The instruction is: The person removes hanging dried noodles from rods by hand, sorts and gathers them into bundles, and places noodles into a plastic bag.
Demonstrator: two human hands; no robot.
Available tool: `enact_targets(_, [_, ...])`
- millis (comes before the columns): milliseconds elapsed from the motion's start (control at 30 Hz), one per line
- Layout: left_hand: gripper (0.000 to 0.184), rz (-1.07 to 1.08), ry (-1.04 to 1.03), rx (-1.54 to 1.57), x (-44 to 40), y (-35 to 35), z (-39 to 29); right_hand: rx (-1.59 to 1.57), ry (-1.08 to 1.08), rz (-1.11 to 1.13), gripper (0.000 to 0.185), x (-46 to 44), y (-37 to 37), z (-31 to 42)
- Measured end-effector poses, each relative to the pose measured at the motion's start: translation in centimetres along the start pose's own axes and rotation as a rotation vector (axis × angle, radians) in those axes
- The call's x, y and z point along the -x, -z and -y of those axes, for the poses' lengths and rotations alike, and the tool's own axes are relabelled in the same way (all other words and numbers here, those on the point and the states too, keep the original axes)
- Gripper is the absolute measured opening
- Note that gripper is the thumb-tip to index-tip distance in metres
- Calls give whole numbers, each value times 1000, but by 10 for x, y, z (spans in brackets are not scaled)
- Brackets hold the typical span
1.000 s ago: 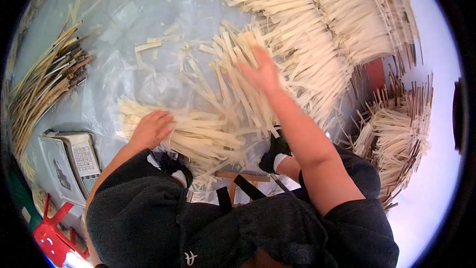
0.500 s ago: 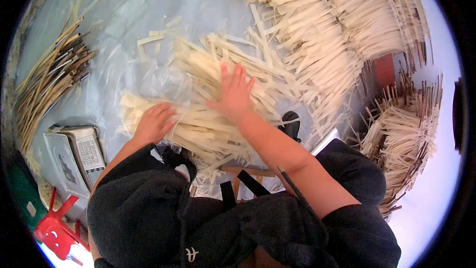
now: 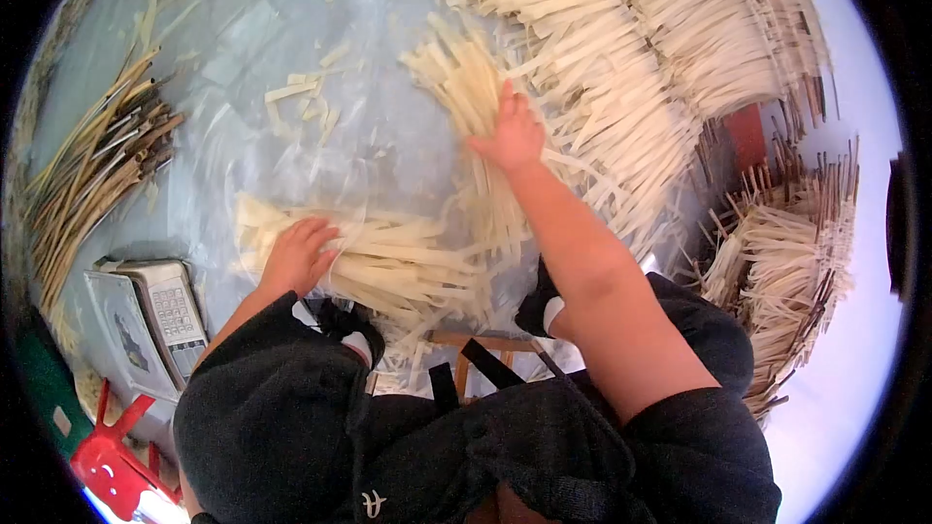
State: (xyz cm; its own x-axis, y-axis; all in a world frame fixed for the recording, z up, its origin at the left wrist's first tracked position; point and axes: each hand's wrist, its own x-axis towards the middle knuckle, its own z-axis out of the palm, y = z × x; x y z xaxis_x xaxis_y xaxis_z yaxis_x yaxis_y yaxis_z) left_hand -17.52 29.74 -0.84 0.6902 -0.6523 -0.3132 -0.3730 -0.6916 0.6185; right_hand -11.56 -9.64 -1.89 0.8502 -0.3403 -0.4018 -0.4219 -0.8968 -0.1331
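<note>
Two bundles of pale, flat, dry-looking strips lie on the floor before me. My left hand (image 3: 303,252) rests on the left end of the near bundle (image 3: 408,262), its fingers stretched over the strips. Further out, my right hand (image 3: 515,131) lies on the far bundle (image 3: 456,78), thumb and fingers apart. That bundle points away from me and its right side touches a large spread of similar strips (image 3: 592,68). Thin clear plastic (image 3: 291,175) shows near my left hand. What the strips are made of, I cannot tell.
Brown stalks (image 3: 107,155) lie in a pile at the left. A keypad scale (image 3: 165,306) and a red stool (image 3: 112,466) stand nearer me. More strips on sticks (image 3: 777,262) are heaped at the right. Between my feet is a wooden frame (image 3: 476,344).
My right hand has moved away from me and to the right, shifting part of the strips with it. A gap now separates the two bundles. My left hand stays nearly in place.
</note>
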Motion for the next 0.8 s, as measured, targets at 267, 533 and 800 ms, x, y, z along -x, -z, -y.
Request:
enact_targets(267, [36,-4,-20,36,1,5,-2,97,-25,71,132,-36,15,-36])
enact_targets(533, [32,-4,-32,77,-5,20,6,173,15,234,128,31,-9,14])
enact_targets(800, [42,258,580,994,-95,127,-89,-68,155,-65,117,0,17,-14])
